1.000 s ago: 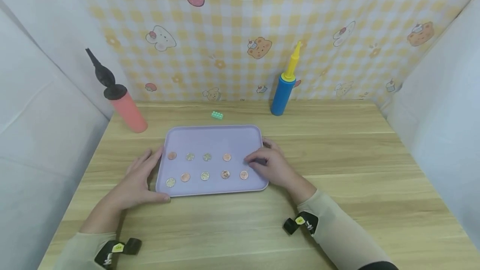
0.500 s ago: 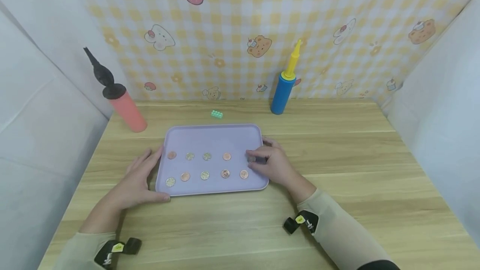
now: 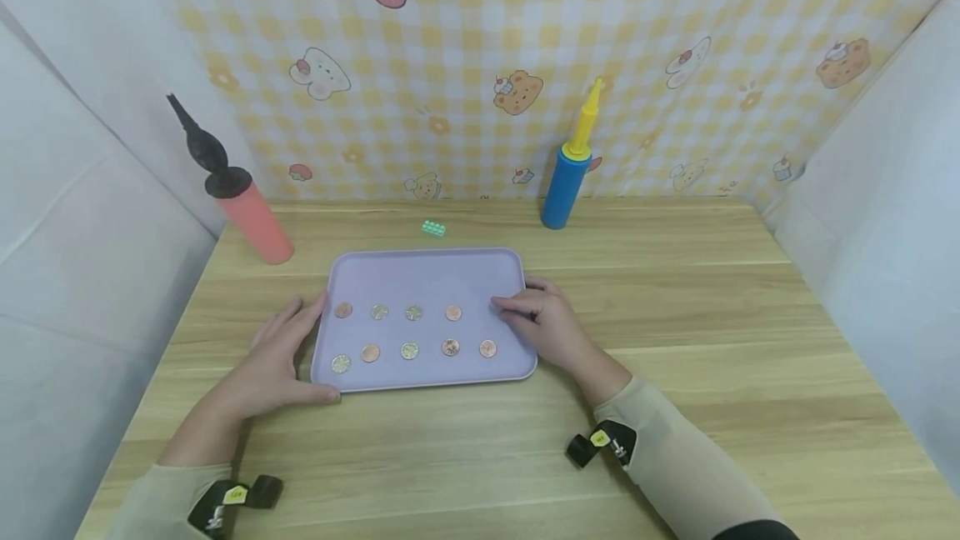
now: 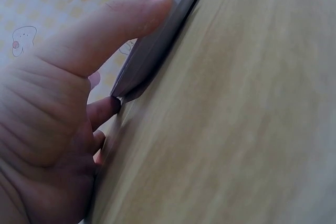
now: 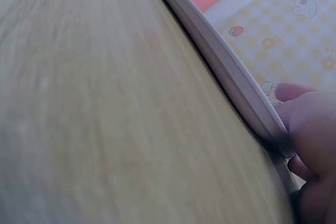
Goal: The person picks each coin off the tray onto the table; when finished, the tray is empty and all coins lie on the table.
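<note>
Several copper and pale gold coins [image 3: 450, 347] lie in two rows on a lilac tray [image 3: 427, 273]. My left hand [image 3: 273, 369] spans the tray's left side, fingers along the edge and thumb at the near corner. In the left wrist view the thumb [image 4: 142, 14] rests against the rim. My right hand [image 3: 547, 327] reaches over the tray's right edge, index finger and thumb close together at the right end of the far row. I cannot tell if a coin is between them. Its other fingers curl beside the tray's side [image 5: 226, 66].
A salmon hand pump [image 3: 258, 227] with a black nozzle stands at the back left. A blue pump [image 3: 566, 190] with a yellow nozzle stands behind the tray to the right. A small mint toy brick [image 3: 433, 228] lies behind the tray. A checked cloth [image 3: 450, 48] hangs behind the table.
My right thumb and index finger, apart half a second ago with a greyish glint between them, have come together. The left hand, the tray and the visible coins stay put.
</note>
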The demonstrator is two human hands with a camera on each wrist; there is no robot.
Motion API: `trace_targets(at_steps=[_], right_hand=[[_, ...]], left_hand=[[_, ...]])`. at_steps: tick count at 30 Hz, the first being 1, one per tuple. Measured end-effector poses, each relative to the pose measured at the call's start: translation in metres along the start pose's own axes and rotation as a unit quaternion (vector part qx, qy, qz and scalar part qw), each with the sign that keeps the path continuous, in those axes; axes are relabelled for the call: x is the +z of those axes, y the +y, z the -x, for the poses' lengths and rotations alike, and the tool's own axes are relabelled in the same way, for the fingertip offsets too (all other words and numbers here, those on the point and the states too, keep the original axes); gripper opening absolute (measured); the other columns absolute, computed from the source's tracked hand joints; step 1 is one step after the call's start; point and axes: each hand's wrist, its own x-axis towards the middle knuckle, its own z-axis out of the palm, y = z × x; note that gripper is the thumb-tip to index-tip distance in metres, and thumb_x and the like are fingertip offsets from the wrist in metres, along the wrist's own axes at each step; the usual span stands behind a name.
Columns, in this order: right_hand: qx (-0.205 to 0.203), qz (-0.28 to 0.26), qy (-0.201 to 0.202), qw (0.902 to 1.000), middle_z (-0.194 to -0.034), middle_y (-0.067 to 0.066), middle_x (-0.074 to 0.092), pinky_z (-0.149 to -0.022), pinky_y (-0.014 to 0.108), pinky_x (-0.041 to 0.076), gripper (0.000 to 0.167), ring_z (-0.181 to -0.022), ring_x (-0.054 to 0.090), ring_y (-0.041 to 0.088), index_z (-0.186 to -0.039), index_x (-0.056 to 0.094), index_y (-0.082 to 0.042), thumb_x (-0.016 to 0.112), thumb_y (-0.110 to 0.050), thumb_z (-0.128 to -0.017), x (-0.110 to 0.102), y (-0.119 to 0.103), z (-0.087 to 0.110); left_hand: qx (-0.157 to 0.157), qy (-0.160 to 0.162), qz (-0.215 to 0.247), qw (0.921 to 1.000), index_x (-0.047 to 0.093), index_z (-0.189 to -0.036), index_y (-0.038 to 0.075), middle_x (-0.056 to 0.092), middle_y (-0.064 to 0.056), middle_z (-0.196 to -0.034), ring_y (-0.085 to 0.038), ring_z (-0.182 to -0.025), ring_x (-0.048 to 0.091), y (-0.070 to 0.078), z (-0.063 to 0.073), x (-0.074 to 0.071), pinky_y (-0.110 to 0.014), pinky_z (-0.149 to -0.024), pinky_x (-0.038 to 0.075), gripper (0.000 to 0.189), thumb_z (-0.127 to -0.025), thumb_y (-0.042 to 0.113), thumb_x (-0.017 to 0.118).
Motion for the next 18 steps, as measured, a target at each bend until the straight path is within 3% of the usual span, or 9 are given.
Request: trace_targets(at_steps=[5,11,18], right_hand=[[0.037,-0.027,0.029,0.9985,-0.113,0.008,0.08,-0.118,0.054,0.041,0.019,-0.134,0.059,0.039,-0.112,0.084,-0.008,0.081,-0.002,-0.093,0.0012,-0.0005,0.0003],[0.079,-0.064,0.068,0.9925,-0.133,0.018,0.071,-0.109,0.051,0.051,0.035,-0.13,0.061,0.035,-0.121,0.081,-0.006,0.089,-0.006,-0.087,0.0017,0.0019,0.0016],[0.097,-0.049,0.102,0.9888,-0.127,0.014,0.074,-0.093,0.041,0.061,0.04,-0.113,0.07,0.028,-0.125,0.079,-0.004,0.089,-0.004,-0.086,0.0005,0.0031,0.003]], left_hand=[[0.002,-0.001,-0.002,1.0,0.019,-0.171,0.011,0.029,-0.027,-0.171,-0.061,-0.156,0.007,-0.0005,-0.0011,-0.001,-0.079,-0.119,-0.001,0.14,-0.064,0.045,0.103],[0.001,-0.003,-0.003,1.0,0.019,-0.172,0.012,0.029,-0.026,-0.171,-0.06,-0.156,0.007,-0.0006,-0.0007,-0.002,-0.079,-0.119,-0.001,0.14,-0.065,0.045,0.102],[0.003,0.003,-0.01,0.9999,0.021,-0.171,0.011,0.029,-0.027,-0.17,-0.06,-0.156,0.008,0.0007,0.0004,-0.0002,-0.081,-0.117,0.001,0.139,-0.064,0.047,0.102]])
